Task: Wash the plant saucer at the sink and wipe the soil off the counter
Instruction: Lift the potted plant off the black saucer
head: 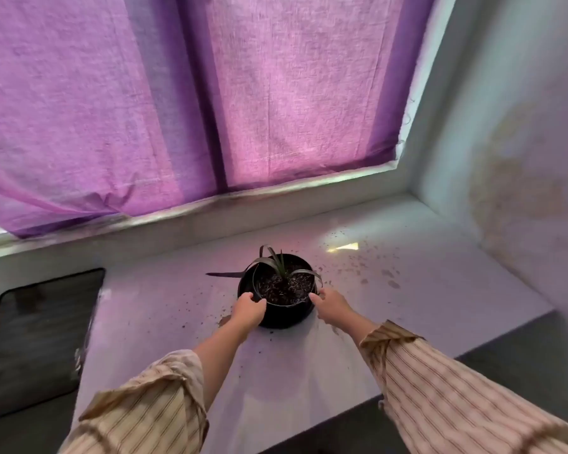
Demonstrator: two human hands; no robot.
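- Plant saucer: not clearly visible; it is judged to sit under the one black pot [281, 309], which stands between the hands on the surface [276, 371].
- Left hand [248, 311] and right hand [330, 304] each curl fingers on the pot's rim, one per side.
- The pot looks stiff and soil-heavy; a two-sided rim hold suits it.
- Beyond the right hand, many soil specks [371, 260] lie scattered.

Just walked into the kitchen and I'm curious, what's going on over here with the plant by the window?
A person in striped sleeves has both hands on a black potted plant standing on the pale counter below a purple curtain. The left hand and the right hand grip opposite sides of the pot's rim. Loose soil is scattered over the counter, mostly to the right of the pot. No saucer can be made out separately.
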